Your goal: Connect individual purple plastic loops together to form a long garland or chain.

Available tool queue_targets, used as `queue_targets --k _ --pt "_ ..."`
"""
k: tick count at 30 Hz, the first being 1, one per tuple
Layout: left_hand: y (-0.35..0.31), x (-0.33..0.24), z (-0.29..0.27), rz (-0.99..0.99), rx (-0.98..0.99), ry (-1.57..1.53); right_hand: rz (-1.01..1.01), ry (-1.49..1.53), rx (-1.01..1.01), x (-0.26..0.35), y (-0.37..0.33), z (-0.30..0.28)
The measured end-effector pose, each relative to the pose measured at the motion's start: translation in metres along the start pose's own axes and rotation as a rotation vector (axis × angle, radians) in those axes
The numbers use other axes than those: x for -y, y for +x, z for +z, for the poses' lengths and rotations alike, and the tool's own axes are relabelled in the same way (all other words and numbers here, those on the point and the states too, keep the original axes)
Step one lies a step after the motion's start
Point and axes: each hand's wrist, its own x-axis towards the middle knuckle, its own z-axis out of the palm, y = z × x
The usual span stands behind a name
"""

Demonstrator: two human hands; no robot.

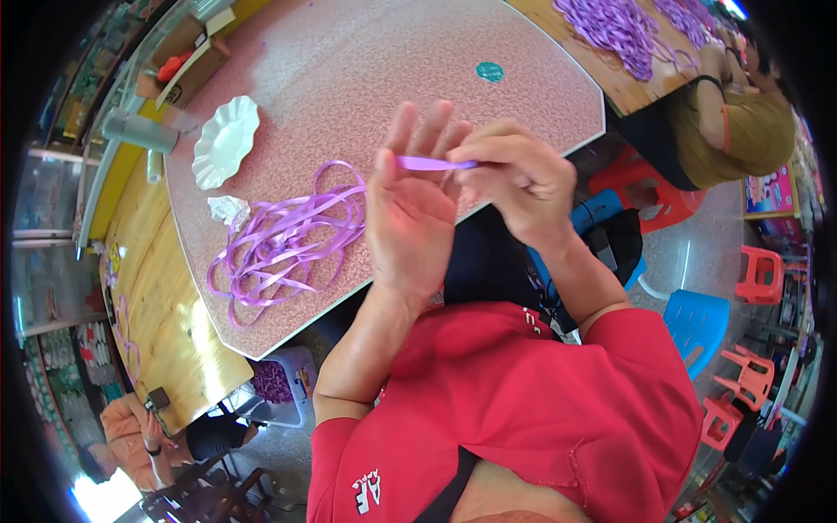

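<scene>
A short length of purple ribbon runs across the fingers of my left hand, from beside the thumb toward the right. That hand is palm up with its fingers stretched out and apart. My right hand is closed, pinching the ribbon's right part between thumb and fingertips. How the ribbon's left part sits against the left thumb is hard to make out. Under and left of my left hand, a loose, tangled pile of purple ribbon lies on the pink speckled table.
A white scalloped dish, crumpled white tissue, a grey tumbler and an open cardboard box stand at left. More purple ribbon covers a table at far right beside a seated person. Another person sits lower left.
</scene>
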Motion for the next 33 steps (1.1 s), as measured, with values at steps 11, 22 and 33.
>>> queue_targets --k 11,22,33 --pt "0.011 -0.124 -0.098 0.415 -0.252 0.161 0.235 0.693 -0.563 -0.067 -0.014 -0.169" --pt "0.003 -0.140 -0.115 0.521 -0.349 0.608 0.367 0.723 -0.796 -0.121 -0.015 -0.258" --pt "-0.012 -0.074 -0.046 0.465 -0.028 1.600 0.041 -0.248 0.352 -0.001 0.045 0.025"
